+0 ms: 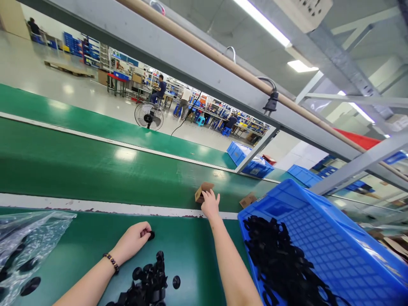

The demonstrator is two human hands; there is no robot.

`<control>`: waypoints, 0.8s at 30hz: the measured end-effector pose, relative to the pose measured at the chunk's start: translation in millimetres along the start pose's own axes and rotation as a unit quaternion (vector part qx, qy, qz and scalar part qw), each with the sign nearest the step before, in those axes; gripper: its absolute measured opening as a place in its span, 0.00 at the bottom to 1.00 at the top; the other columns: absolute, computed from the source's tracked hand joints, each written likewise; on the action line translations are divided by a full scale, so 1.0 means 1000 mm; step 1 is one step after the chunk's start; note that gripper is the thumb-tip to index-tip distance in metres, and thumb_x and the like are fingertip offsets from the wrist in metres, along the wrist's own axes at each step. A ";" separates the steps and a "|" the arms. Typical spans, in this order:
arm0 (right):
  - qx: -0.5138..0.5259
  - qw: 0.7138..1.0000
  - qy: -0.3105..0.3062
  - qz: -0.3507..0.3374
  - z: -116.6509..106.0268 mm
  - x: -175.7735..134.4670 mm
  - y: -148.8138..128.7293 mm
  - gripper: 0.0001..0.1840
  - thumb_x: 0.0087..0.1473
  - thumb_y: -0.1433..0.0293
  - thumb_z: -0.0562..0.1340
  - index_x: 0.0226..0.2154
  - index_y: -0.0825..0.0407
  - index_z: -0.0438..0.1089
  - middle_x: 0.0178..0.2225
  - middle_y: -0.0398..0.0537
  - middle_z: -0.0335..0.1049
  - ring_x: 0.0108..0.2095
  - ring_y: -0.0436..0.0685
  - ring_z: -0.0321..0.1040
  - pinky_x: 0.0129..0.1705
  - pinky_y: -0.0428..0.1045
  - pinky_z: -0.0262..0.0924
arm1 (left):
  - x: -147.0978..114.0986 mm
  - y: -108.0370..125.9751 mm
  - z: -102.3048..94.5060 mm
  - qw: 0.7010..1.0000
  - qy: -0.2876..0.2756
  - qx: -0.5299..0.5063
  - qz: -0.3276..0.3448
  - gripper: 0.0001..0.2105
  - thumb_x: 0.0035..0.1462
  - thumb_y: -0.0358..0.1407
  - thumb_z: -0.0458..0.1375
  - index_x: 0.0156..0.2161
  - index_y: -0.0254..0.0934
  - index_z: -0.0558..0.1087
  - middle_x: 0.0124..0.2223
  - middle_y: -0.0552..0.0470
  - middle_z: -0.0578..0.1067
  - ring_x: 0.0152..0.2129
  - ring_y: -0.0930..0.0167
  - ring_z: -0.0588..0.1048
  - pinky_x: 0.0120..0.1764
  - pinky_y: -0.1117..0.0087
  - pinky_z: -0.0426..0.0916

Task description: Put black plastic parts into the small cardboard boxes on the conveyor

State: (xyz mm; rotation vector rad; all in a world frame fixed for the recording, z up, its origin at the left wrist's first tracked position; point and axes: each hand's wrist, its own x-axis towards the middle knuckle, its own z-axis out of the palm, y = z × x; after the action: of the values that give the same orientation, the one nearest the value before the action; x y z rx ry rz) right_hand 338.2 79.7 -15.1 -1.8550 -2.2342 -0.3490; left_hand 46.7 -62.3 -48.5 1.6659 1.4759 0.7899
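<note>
My left hand [137, 238] is closed, its fingertips pinching a small round black part [151, 235] just above the green work surface. A small open cardboard box [199, 195] stands on the green conveyor belt. Over its near right side is my right hand [210, 205], fingers spread at the opening; whether they press on the box wall cannot be made out. Below my left hand lies a heap of black round parts [146, 280], with one loose black disc [176, 282] beside it. Right of my right forearm sits a blue crate [318, 221] full of black ring-like parts [280, 255].
A clear plastic bag [38, 238] with black parts lies at left. Another cardboard box [247, 200] rests on the belt [79, 163] by the crate. A grey metal beam [197, 63] crosses overhead with a hanging plug [270, 103]. Beyond are a fan [148, 117], blue bins [255, 165] and seated people.
</note>
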 end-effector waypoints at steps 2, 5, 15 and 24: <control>0.052 0.995 0.080 0.031 0.005 -0.023 -0.011 0.28 0.42 0.81 0.47 0.48 0.53 0.59 0.52 0.50 0.56 0.56 0.58 0.41 0.56 0.62 0.27 | 0.001 -0.001 0.000 1.000 0.002 0.000 0.000 0.07 0.49 0.37 0.47 0.27 0.37 0.65 0.24 0.56 0.68 0.22 0.73 0.67 0.27 0.75 0.59; 0.148 0.976 0.137 0.086 0.020 -0.057 -0.025 0.25 0.43 0.79 0.46 0.46 0.55 0.61 0.50 0.53 0.58 0.53 0.57 0.48 0.54 0.58 0.41 | 0.000 -0.004 0.002 1.000 0.003 -0.004 0.002 0.07 0.49 0.38 0.47 0.27 0.37 0.65 0.24 0.56 0.68 0.22 0.73 0.67 0.28 0.75 0.59; 0.281 0.933 0.197 0.109 0.035 -0.066 -0.023 0.16 0.46 0.76 0.48 0.37 0.54 0.66 0.44 0.55 0.61 0.47 0.58 0.55 0.48 0.56 0.51 | 0.047 0.046 0.018 0.995 0.068 -0.072 0.030 0.07 0.46 0.38 0.52 0.24 0.36 0.66 0.22 0.58 0.68 0.20 0.75 0.66 0.25 0.75 0.58; 0.311 0.926 0.199 0.078 0.039 -0.067 -0.016 0.14 0.46 0.77 0.49 0.32 0.53 0.68 0.41 0.53 0.63 0.46 0.57 0.56 0.48 0.55 0.52 | 0.182 0.121 0.069 0.984 0.096 -0.146 -0.041 0.10 0.49 0.35 0.51 0.36 0.30 0.65 0.22 0.52 0.71 0.16 0.78 0.68 0.20 0.78 0.61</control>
State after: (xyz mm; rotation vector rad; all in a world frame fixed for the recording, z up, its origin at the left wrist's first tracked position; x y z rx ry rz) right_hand 333.7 26.7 -74.0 -1.4453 -1.6509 0.0230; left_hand 192.8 102.8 12.5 1.3316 1.4671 1.0883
